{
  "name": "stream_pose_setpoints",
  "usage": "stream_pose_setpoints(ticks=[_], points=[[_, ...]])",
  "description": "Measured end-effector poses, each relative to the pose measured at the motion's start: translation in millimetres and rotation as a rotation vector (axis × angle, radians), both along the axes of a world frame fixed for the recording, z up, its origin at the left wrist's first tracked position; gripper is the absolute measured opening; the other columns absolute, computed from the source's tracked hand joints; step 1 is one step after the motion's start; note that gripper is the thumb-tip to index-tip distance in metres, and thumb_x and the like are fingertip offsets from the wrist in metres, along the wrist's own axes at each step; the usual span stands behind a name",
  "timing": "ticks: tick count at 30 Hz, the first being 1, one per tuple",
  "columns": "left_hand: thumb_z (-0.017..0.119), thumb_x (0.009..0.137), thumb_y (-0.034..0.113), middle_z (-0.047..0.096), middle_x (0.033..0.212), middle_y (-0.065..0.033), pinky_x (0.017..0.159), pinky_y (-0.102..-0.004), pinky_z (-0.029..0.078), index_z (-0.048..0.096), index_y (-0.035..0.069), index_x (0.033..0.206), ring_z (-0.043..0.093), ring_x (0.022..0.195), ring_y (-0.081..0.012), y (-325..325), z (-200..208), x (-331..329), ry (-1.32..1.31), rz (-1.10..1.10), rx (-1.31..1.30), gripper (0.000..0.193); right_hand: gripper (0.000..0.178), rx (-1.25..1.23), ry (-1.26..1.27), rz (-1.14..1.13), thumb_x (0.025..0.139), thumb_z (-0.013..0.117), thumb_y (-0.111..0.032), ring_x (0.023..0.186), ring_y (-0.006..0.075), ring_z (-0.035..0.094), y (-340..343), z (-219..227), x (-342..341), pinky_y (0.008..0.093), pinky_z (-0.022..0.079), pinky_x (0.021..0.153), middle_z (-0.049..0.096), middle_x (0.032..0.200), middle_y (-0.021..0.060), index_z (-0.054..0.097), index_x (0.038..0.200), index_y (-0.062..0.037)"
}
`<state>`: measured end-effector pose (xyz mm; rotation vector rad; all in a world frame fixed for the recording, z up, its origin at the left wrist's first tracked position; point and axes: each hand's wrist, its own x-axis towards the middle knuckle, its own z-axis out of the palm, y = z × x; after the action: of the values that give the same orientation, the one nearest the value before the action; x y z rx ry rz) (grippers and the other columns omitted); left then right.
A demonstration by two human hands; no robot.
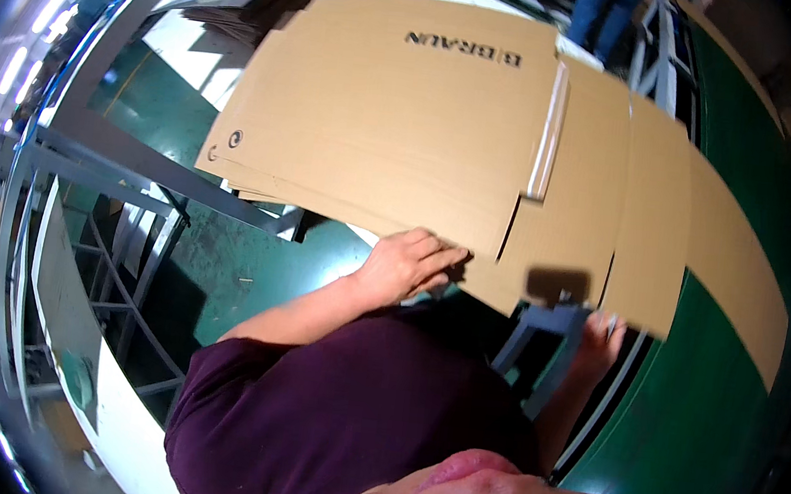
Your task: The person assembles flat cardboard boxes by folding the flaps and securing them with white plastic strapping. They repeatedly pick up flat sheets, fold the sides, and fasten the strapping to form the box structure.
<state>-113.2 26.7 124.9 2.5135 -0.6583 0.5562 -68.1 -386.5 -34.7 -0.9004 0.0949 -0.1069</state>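
Observation:
A flat, unfolded brown cardboard box (380, 120) spreads out in front of me, with dark print on its large panel and a pale strip along one seam. More cardboard edges show beneath its near left corner. My left hand (408, 266) is closed over the near edge, fingers curled on top of the board. Farther right, my right hand (604, 335) grips the near edge of the narrower flaps, its fingertips showing and the palm mostly hidden. Between my hands, close to the right one, stands a blue-grey metal bracket (547, 321).
A green conveyor belt (689, 394) runs along the right, with another cardboard piece (745, 269) on it. Stacked cardboard sheets (271, 7) lie at the far left. Grey metal rails (167, 175) cross the left side above a green floor. A person in blue trousers (603, 18) stands at the far side.

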Motion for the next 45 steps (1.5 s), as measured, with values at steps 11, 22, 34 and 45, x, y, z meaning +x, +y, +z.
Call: stream_pose_setpoints(ticks=[11,22,34,45], points=[[0.069,0.072,0.016,0.058,0.108,-0.0057,0.096,-0.0407,0.041,0.061,0.01,0.1,0.052,0.11,-0.0258,-50,2,75,-0.183,-0.204,0.153,0.031,0.034,0.313,0.055,-0.351,0.091,0.057,-0.008,0.107,0.0261,0.058,-42,73,91,0.0373,0.05,0.091,0.058,0.119,0.0119,0.051,0.124,0.0009],[0.066,0.068,0.008,0.064,0.098,-0.0049,0.078,-0.0313,0.053,0.062,0.008,0.083,0.064,0.094,-0.0202,8,-47,53,-0.03,-0.237,0.033,0.016,0.036,-1.177,-0.439,-0.547,0.084,0.057,0.005,0.104,0.0257,0.06,101,168,22,0.0366,0.05,0.088,0.058,0.118,0.0176,0.054,0.12,0.0053],[0.071,0.068,0.01,0.064,0.093,-0.0073,0.071,-0.0326,0.052,0.062,0.006,0.079,0.064,0.089,-0.023,7,-69,58,-0.025,-0.29,-0.046,0.015,0.03,-1.817,-0.939,0.126,0.081,0.052,-0.012,0.107,0.0352,0.057,217,104,33,0.0415,0.047,0.09,0.06,0.117,0.0152,0.064,0.107,-0.0039],[0.073,0.07,0.015,0.058,0.112,-0.0151,0.089,-0.0382,0.048,0.06,0.0,0.102,0.055,0.111,-0.0315,10,-51,68,0.07,-0.268,-0.008,0.038,0.04,-1.679,-0.269,0.534,0.078,0.062,-0.019,0.12,0.0365,0.048,192,131,75,0.0425,0.04,0.098,0.053,0.128,0.0175,0.06,0.114,-0.002]])
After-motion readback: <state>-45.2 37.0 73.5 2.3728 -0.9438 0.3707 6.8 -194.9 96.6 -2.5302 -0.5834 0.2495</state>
